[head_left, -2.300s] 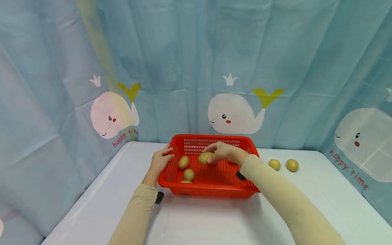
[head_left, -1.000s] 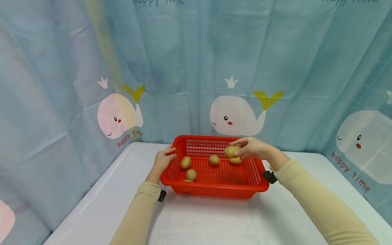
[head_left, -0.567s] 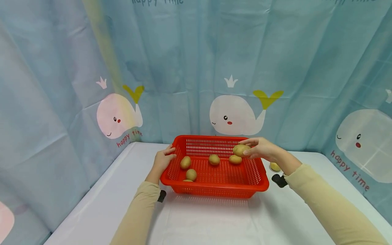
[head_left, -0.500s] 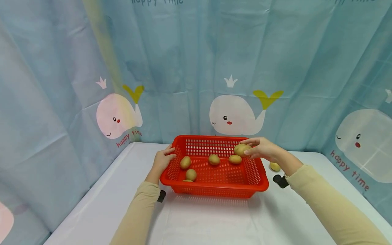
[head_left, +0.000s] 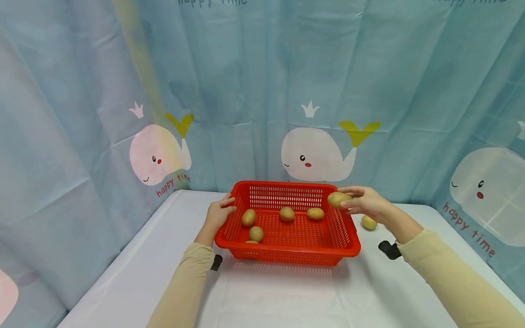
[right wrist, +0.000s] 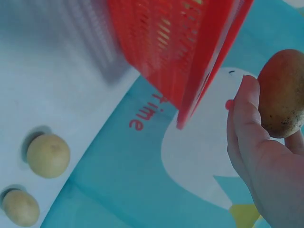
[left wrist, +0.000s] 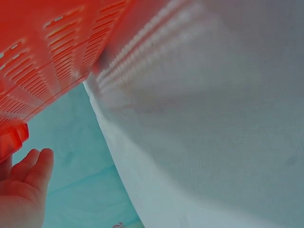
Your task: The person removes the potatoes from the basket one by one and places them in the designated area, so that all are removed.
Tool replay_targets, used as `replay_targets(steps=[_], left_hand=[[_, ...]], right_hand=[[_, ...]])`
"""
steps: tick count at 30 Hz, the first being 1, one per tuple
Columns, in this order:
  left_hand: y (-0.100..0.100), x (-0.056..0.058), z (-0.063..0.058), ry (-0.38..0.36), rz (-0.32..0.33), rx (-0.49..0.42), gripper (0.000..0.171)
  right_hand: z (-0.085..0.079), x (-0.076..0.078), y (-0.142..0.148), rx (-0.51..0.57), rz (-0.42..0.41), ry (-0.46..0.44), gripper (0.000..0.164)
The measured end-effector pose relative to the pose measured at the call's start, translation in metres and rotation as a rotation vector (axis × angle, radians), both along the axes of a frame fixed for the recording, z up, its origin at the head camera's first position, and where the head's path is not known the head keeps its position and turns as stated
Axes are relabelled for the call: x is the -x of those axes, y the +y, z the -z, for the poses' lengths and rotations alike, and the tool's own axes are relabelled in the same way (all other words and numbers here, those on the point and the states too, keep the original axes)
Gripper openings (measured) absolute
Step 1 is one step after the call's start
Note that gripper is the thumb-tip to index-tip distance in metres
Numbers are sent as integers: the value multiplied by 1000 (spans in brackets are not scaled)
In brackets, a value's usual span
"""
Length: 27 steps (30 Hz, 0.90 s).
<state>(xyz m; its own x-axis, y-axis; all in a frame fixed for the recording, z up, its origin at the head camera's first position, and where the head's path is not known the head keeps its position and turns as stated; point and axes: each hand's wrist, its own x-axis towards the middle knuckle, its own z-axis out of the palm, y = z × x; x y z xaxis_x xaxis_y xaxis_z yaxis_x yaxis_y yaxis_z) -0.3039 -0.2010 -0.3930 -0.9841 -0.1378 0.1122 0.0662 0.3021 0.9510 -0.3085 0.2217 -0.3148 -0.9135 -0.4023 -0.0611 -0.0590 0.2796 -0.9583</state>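
Note:
In the head view a red plastic basket [head_left: 287,248] with slotted walls stands on the table, several potatoes lying inside it. One potato [head_left: 286,214] rests near its middle and another [head_left: 315,214] by the right wall. My left hand [head_left: 215,218] holds the basket's left rim; the left wrist view shows two of its fingers [left wrist: 42,166] extended beside the rim. Over the right rim, my right hand [head_left: 369,204] grips a potato [head_left: 338,200] between thumb and fingers, raised clear of the table, as the right wrist view confirms.
Two more potatoes lie on the white table [head_left: 283,296] right of the basket; the right wrist view shows a nearer one [right wrist: 48,156] and another [right wrist: 21,208]. Only one potato [head_left: 369,222] of these shows in the head view. A blue whale-print curtain [head_left: 238,114] hangs behind.
My right hand has lifted its potato and carried it rightward, from over the basket's middle to its right rim. My left hand has stayed at the left rim.

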Motion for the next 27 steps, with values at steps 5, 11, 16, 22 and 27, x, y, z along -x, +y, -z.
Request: replay_targets(steps=[5, 11, 16, 22, 27], left_hand=[[0, -1, -1, -5, -3, 5, 42], [1, -1, -1, -8, -1, -3, 42], [1, 0, 0, -7, -3, -9, 42], [2, 0, -1, -7, -5, -8, 42], [2, 0, -2, -11, -4, -7, 42]], right_hand=[[1, -3, 11, -13, 37, 21, 64], [5, -6, 26, -13, 73, 41, 67], [7, -8, 38, -11, 104, 59, 68], [7, -9, 50, -34, 149, 67, 69], [6, -8, 60, -57, 190, 73, 71]])
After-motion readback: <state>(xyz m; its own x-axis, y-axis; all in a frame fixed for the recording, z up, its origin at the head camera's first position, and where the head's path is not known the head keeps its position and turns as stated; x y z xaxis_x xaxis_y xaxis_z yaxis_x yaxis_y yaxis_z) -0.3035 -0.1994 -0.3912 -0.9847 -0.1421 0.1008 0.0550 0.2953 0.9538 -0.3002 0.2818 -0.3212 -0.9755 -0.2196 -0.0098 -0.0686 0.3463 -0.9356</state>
